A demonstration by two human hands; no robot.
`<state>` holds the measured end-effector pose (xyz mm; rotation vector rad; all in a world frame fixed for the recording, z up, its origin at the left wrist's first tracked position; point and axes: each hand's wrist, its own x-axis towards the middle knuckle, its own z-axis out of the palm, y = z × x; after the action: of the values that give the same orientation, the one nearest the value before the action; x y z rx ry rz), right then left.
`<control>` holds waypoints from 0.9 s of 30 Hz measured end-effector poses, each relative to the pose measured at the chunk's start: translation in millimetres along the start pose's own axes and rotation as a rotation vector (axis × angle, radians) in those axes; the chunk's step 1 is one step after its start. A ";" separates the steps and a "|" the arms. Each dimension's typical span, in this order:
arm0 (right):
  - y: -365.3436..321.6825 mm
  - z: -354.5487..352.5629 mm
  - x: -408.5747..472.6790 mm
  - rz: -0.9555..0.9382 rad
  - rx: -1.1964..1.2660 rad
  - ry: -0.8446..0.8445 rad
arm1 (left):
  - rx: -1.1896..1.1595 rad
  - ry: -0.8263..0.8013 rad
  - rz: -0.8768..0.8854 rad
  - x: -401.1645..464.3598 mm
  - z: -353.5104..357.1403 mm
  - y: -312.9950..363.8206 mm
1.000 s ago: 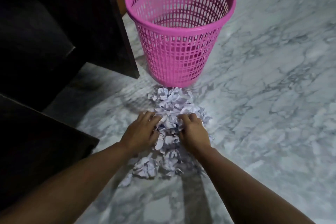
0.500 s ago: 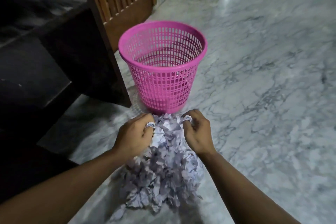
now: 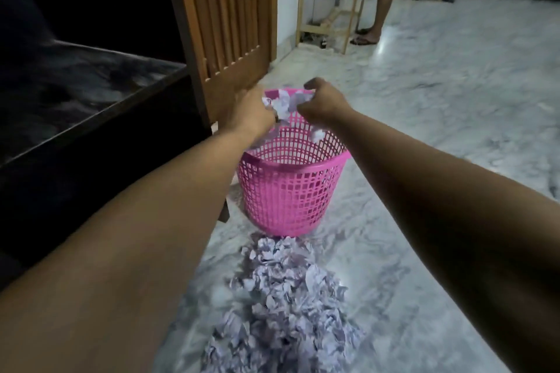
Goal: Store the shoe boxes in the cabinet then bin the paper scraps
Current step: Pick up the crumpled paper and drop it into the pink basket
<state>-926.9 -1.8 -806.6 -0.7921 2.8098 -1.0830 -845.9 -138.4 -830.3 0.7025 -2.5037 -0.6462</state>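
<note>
A wad of paper scraps (image 3: 283, 103) is clutched between the left hand (image 3: 253, 112) and right hand (image 3: 322, 103); directly below, the pink basket (image 3: 288, 191) is seen, the scrap pile (image 3: 281, 306) nearer.

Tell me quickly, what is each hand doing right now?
Left hand: above the pink bin, closed on the paper scraps.
Right hand: above the bin too, fingers curled on the same bunch of scraps.

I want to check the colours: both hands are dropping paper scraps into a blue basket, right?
Not blue. The head view shows a pink basket. The rest holds: the left hand and right hand hold paper scraps over it, some falling in.
</note>
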 end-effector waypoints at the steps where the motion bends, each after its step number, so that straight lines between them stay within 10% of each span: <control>1: -1.3 0.8 1.4 0.045 -0.027 -0.075 | 0.051 -0.177 -0.046 2.2 9.8 -1.6; 4: 2.5 0.4 -10.9 0.032 -0.016 -0.059 | 0.079 -0.419 -0.056 -3.6 27.6 -5.2; 9: 47.3 6.7 -64.5 -0.259 0.401 0.297 | -0.113 0.115 0.322 -21.9 14.2 -11.4; 15: 134.9 42.9 -156.8 -0.047 0.510 0.468 | -0.194 0.296 0.596 -90.5 -5.9 -37.3; 27: 202.6 164.5 -263.3 0.270 -0.295 -0.421 | 0.281 -0.764 0.157 -260.6 119.7 -184.9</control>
<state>-755.6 146.9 -1099.8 -0.5496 2.6307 -0.4098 -644.8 -92.7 -1102.1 0.3759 -3.3610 -0.5831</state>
